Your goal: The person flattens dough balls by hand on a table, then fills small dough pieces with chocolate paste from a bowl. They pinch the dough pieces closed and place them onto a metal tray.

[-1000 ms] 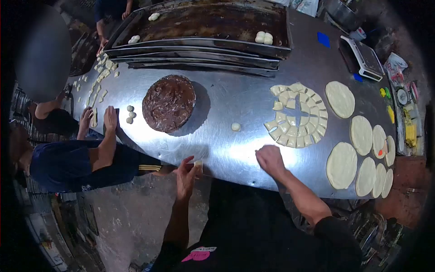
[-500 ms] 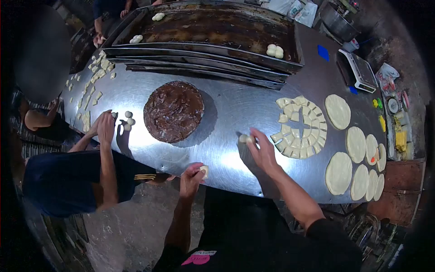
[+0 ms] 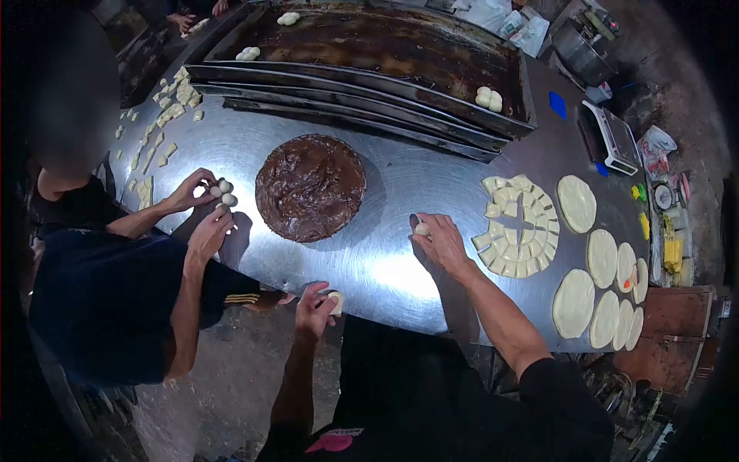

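At the table's near edge, my left hand (image 3: 312, 309) pinches a flat piece of pale dough (image 3: 336, 302) between thumb and fingers. Farther right, my right hand (image 3: 445, 245) is curled over the steel tabletop, its fingers and thumb around a small dough ball (image 3: 422, 229). A round mass of glossy brown filling (image 3: 311, 189) lies beyond and between my hands. Just right of my right hand is a dough disc cut into small pieces (image 3: 500, 245), arranged in rings.
Stacked dark baking trays (image 3: 369, 88) hold a few dough clusters at the back. Whole dough discs (image 3: 573, 303) and a scale (image 3: 612, 135) are at the right. Beside me on the left, a co-worker's hands (image 3: 202, 223) hold small dough balls (image 3: 223, 192); cut dough pieces (image 3: 173, 112) lie beyond.
My right hand has turned palm-down and closed in around the dough ball. My left hand still holds its dough piece. The co-worker's hands have come together around the small balls. The view has shifted slightly.
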A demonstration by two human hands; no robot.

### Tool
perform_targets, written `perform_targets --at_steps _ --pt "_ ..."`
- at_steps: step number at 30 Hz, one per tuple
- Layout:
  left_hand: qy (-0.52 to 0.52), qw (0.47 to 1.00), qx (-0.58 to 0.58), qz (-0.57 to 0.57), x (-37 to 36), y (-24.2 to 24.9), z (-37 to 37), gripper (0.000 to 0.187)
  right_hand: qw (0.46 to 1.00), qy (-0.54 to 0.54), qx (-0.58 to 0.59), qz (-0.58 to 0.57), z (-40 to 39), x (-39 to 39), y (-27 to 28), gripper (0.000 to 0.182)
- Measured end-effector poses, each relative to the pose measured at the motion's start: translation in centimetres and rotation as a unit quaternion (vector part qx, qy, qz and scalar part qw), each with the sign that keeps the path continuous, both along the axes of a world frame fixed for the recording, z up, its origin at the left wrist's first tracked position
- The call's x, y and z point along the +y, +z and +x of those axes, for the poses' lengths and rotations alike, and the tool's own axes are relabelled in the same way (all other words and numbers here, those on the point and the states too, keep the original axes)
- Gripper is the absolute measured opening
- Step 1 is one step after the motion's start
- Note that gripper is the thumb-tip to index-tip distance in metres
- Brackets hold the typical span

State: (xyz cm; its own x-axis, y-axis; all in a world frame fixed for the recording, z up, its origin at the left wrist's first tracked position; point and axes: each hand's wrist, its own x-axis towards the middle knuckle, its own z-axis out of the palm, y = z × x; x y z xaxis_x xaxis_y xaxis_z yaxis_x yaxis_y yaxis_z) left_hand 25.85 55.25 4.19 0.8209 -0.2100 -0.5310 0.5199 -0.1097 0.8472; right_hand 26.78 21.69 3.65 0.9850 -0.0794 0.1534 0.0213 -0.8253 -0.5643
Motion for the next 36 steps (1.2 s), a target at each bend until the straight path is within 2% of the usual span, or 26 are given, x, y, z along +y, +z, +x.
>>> perform_targets --at_steps 2,3,4,5,8,9,10,11,12,14,15,17,18,20,21,22,23,24,27,28,30,32,34,35,36 --pt "-0.027 0.999 0.027 -0.008 -1.2 1.2 0.5 0.044 1.0 -0.006 -0.022 -0.006 -0.7 0.5 0.0 0.05" --pt "-0.025 0.999 0.024 -0.006 -2.0 1.6 0.5 0.044 0.997 -0.018 -0.02 -0.067 -1.4 0.8 -0.5 0.052" --pt "-0.018 0.999 0.032 -0.018 -3.1 2.0 0.5 0.042 0.991 -0.031 -0.018 -0.128 -2.1 0.9 -1.0 0.054" --pt "-0.013 0.999 0.039 -0.03 -4.2 2.3 0.3 0.039 0.995 -0.03 0.049 -0.078 -2.7 0.9 -1.5 0.055" --pt "-0.034 0.998 -0.017 -0.06 -7.5 0.6 0.0 0.032 0.991 -0.062 0.014 -0.122 -3.6 1.4 0.8 0.054" --pt "-0.035 0.992 -0.047 -0.111 -9.0 1.1 -0.3 0.025 0.991 -0.062 0.014 -0.117 -4.1 1.8 1.9 0.054" --pt "-0.037 0.992 -0.048 -0.107 -10.3 1.5 -0.6 0.025 0.995 -0.05 0.055 0.07 -4.7 2.3 3.3 0.054" --pt "-0.047 0.988 -0.048 -0.142 -11.7 1.7 -0.8 0.024 0.963 -0.036 0.091 0.252 -5.2 2.6 5.0 0.053" --pt "-0.06 0.981 -0.049 -0.18 -13.1 2.0 -0.9 0.023 0.938 -0.041 0.146 0.311 -5.8 3.0 6.8 0.047" --pt "-0.076 0.979 -0.062 -0.177 -15.0 3.8 -1.5 0.022 0.941 -0.013 0.152 0.304 -7.4 2.9 8.8 0.038" --pt "-0.093 0.977 -0.064 -0.182 -15.6 4.1 -1.8 0.023 0.935 -0.064 0.103 0.332 -7.9 2.8 8.3 0.028" --pt "-0.129 0.966 -0.106 -0.199 -16.4 4.2 -2.6 0.025 0.918 -0.078 0.099 0.375 -8.8 1.7 7.6 0.025" --pt "-0.129 0.966 -0.106 -0.198 -16.5 4.4 -2.9 0.025 0.898 -0.089 0.103 0.419 -9.3 1.2 7.5 0.022" --pt "-0.082 0.969 -0.101 -0.212 -16.5 4.9 -2.5 0.026 0.888 -0.079 0.133 0.432 -9.9 0.6 7.5 0.02" --pt "-0.03 0.969 -0.108 -0.222 -16.6 5.5 -2.6 0.02 0.812 -0.072 0.138 0.562 -10.2 0.7 7.6 0.021" --pt "-0.024 0.969 -0.111 -0.219 -16.4 5.4 -2.7 0.02 0.717 -0.063 0.143 0.68 -10.3 0.9 7.8 0.023" --pt "-0.037 0.969 -0.091 -0.227 -16.0 5.2 -2.8 0.018 0.692 -0.055 0.163 0.701 -10.2 1.1 8.1 0.031" --pt "-0.048 0.969 -0.072 -0.233 -15.4 5.1 -2.8 0.017 0.691 -0.046 0.169 0.702 -10.0 1.5 8.3 0.031" --pt "-0.015 0.97 -0.082 -0.226 -15.5 3.2 -4.1 0.029 0.62 -0.084 0.092 0.775 -8.9 3.6 7.9 0.042" --pt "0.008 0.972 -0.083 -0.219 -15.4 2.6 -4.5 0.032 0.62 -0.071 0.101 0.775 -8.4 4.7 7.5 0.042" --pt "0.002 0.976 -0.16 -0.145 -14.7 1.3 -4.8 0.04 0.58 -0.157 0.062 0.797 -7.1 6.9 6.6 0.047" --pt "-0.037 0.969 -0.239 0.045 -13.5 2.0 -4.4 0.042 0.579 -0.154 0.082 0.797 -5.2 8.3 4.9 0.049" --pt "-0.029 0.962 -0.263 0.071 -11.8 2.9 -4.0 0.043 0.679 -0.093 0.074 0.725 -2.7 9.9 4.8 0.046" --pt "-0.031 0.952 -0.287 0.099 -10.7 3.3 -3.7 0.044 0.784 -0.091 0.064 0.611 -0.9 10.6 4.7 0.044" --pt "-0.025 0.953 -0.284 0.097 -9.7 3.5 -3.3 0.044 0.787 -0.088 0.069 0.607 1.2 11.1 4.7 0.044"
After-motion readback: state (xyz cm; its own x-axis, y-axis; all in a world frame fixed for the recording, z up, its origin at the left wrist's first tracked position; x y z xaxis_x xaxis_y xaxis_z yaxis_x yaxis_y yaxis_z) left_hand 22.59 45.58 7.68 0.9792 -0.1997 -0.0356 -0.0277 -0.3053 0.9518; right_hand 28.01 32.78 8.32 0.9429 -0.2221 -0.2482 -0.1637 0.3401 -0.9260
